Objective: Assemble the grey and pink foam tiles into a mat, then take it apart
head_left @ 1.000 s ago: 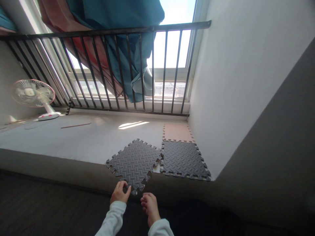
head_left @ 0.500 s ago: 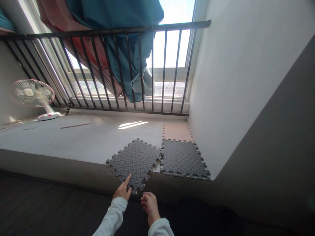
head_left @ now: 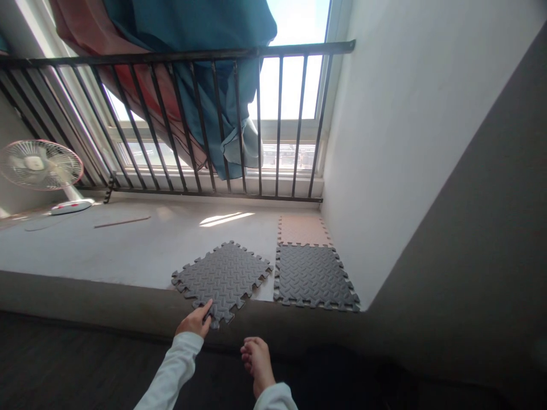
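My left hand [head_left: 195,322] grips the near-left edge of a dark grey foam mat tile [head_left: 224,276], its fingers on top. That tile is turned diagonally, and its near corner sticks out past the ledge's front edge. A narrow strip of ledge shows between it and a second dark grey foam tile [head_left: 314,276], which lies flat beside the wall. Behind the second tile, a pinkish-beige foam tile [head_left: 303,229] meets its far edge. My right hand [head_left: 256,359] hangs in front of the ledge with curled fingers, touching no tile, and nothing shows in it.
The pale ledge [head_left: 85,250] runs along a black metal railing [head_left: 183,55]. A fan [head_left: 40,165] stands at the far left, near a thin brown stick [head_left: 122,222]. Teal and red curtains [head_left: 192,114] hang behind the bars. A white wall [head_left: 384,142] rises at the right.
The held tile has moved left with my left hand, and a gap has opened between it and the other dark tile. My right hand stays low with curled fingers. The view has shifted slightly.
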{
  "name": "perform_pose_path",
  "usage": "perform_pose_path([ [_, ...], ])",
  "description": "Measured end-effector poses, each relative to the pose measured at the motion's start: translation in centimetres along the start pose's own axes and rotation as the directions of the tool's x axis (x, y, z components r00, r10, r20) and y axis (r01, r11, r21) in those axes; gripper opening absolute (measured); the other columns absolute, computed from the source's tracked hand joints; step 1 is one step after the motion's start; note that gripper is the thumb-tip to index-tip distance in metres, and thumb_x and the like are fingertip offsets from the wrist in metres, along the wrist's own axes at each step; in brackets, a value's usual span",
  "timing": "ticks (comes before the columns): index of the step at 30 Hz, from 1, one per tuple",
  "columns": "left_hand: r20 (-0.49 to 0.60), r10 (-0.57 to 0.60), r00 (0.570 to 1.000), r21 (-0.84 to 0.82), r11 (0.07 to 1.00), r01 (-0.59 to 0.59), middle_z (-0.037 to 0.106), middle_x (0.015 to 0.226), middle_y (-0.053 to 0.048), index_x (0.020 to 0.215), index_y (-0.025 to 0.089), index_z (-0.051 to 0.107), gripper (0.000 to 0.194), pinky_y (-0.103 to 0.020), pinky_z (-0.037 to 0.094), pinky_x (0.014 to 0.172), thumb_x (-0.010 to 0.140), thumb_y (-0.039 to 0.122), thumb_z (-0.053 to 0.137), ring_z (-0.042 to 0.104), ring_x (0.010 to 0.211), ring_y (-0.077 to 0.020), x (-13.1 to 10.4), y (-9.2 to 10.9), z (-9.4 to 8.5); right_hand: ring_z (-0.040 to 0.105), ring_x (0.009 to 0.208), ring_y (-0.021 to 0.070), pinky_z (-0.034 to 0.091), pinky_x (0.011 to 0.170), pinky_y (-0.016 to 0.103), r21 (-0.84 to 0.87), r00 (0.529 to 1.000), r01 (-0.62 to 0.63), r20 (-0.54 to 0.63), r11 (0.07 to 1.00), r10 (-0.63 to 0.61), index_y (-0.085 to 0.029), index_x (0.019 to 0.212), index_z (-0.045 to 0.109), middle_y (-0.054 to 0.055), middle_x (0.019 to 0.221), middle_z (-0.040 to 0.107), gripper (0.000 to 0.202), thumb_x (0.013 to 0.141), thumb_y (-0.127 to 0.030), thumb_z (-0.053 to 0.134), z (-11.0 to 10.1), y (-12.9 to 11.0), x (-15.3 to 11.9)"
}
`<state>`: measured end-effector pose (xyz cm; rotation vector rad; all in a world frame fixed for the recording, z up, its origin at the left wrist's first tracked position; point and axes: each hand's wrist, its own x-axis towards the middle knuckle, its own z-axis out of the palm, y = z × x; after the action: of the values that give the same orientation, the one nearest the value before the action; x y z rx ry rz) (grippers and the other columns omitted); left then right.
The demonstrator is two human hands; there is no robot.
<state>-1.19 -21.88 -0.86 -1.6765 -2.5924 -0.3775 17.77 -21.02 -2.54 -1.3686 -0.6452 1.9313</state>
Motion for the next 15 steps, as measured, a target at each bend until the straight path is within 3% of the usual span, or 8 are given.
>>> perform_pose_path([
  [3, -0.021, -0.042, 0.999, 0.041, 0.998, 0.042, 0.065, 0.096, -0.004, 0.116, 0.025, 0.053, 0.043, -0.024, 0.043, 0.070, 0.077, 0.022, 0.036, 0.059, 0.082, -0.0167, 0.6, -1.2, -0.8, 0.042, 0.043, 0.0072, 0.020, 0.041, 0.018, -0.018, 0.999, 0.049, -0.003, 0.999, -0.049, -0.017, 0.061, 0.052, -0.002, 0.049, 0.051, 0.012, 0.049, -0.016, 0.052, -0.1, -0.2, 0.0],
  [6, -0.047, -0.131, 0.990, 0.074, 0.988, 0.135, 0.065, 0.098, -0.005, 0.117, 0.024, 0.052, 0.043, -0.027, 0.043, 0.068, 0.078, 0.025, 0.034, 0.060, 0.081, -0.0188, 1.0, -2.1, -1.0, 0.046, 0.048, 0.0099, 0.029, 0.044, 0.020, -0.104, 0.980, 0.183, -0.054, 0.978, -0.189, -0.018, 0.060, 0.054, -0.002, 0.053, 0.053, 0.010, 0.050, -0.015, 0.051, -0.7, -0.9, 0.0],
  [11, -0.060, -0.231, 0.971, 0.067, 0.970, 0.235, 0.066, 0.098, -0.005, 0.116, 0.021, 0.053, 0.043, -0.029, 0.044, 0.069, 0.079, 0.029, 0.033, 0.060, 0.081, -0.0200, 1.1, -2.1, -0.2, 0.057, 0.072, 0.0176, 0.041, 0.068, 0.026, -0.363, 0.872, 0.425, -0.080, 0.829, -0.482, -0.020, 0.064, 0.058, 0.002, 0.069, 0.062, 0.010, 0.057, -0.016, 0.052, -3.0, -4.7, -0.2],
  [15, -0.047, -0.197, 0.979, 0.027, 0.980, 0.198, 0.065, 0.098, -0.007, 0.116, 0.018, 0.053, 0.044, -0.028, 0.045, 0.069, 0.079, 0.028, 0.032, 0.061, 0.082, -0.0198, 0.8, -1.1, 1.2, 0.056, 0.081, 0.0186, 0.040, 0.075, 0.026, -0.650, 0.779, 0.429, -0.084, 0.627, -0.621, -0.018, 0.079, 0.059, 0.006, 0.083, 0.061, 0.018, 0.066, -0.017, 0.046, -6.5, -9.1, 0.1],
])
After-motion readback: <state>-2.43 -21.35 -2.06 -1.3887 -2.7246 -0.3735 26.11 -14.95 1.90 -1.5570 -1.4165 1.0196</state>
